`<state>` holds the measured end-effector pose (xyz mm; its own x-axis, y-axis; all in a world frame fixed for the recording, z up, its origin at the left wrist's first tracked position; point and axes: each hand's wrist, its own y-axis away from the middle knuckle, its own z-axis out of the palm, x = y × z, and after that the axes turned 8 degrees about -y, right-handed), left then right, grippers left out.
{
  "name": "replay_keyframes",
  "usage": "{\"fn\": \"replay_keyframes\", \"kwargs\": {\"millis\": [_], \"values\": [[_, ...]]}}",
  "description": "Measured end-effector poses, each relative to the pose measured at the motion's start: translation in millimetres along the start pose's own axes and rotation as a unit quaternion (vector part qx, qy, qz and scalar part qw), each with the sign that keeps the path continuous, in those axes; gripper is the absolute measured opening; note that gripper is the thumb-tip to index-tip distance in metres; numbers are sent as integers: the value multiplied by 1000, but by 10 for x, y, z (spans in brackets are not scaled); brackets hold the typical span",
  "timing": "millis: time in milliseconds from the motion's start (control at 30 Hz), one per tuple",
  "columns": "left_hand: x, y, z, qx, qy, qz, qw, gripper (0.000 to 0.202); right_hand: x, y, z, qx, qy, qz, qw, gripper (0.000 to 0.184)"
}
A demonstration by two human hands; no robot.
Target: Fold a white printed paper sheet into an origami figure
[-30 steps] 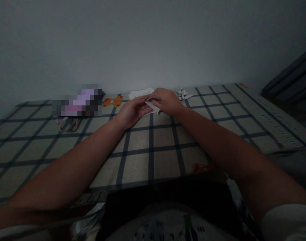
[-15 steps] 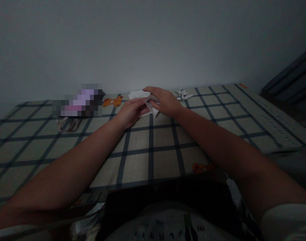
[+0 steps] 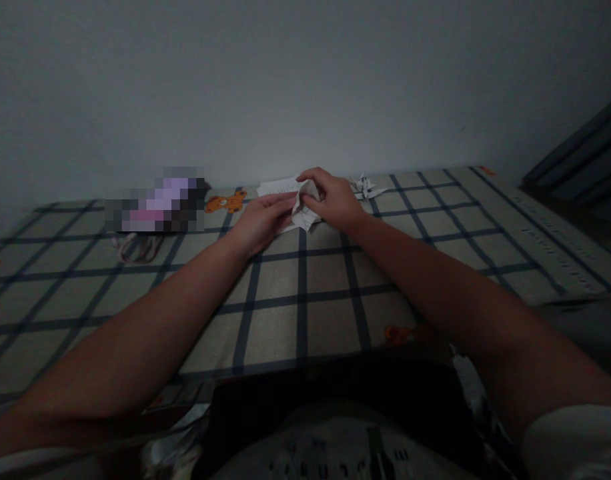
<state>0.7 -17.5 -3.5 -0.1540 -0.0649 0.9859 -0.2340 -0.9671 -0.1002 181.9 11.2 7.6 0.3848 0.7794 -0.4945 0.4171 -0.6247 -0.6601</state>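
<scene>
Both my hands meet at the far middle of a checked bedsheet [image 3: 305, 293]. My left hand [image 3: 263, 219] and my right hand [image 3: 335, 200] pinch a small piece of folded white paper [image 3: 303, 208] between them, lifted a little off the sheet. Behind it lies a flat sheet of white paper [image 3: 278, 187] with faint print. A finished white paper crane [image 3: 365, 187] sits just right of my right hand.
A blurred purple and dark object [image 3: 158, 200] lies at the far left, with a looped strap [image 3: 138, 245] in front of it. An orange bear print [image 3: 226, 201] marks the sheet. A plain wall [image 3: 285, 87] rises behind; dark furniture [image 3: 580, 167] stands at right.
My right hand has lifted off the folded paper and drawn its fingers up, and the paper has been raised and partly unfolded between both hands.
</scene>
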Motion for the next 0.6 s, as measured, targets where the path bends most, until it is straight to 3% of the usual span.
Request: {"fn": "replay_keyframes", "kwargs": {"millis": [167, 500, 600], "values": [[0, -10, -16, 2, -11, 3, 1000, 30, 86, -31, 31, 7, -24, 2, 1000, 15], [-13, 27, 1, -47, -28, 19, 998, 34, 106, -46, 39, -5, -46, 25, 999, 15], [-39, 6, 14, -34, -36, 21, 999, 36, 124, -31, 63, -23, -71, 24, 997, 22]]}}
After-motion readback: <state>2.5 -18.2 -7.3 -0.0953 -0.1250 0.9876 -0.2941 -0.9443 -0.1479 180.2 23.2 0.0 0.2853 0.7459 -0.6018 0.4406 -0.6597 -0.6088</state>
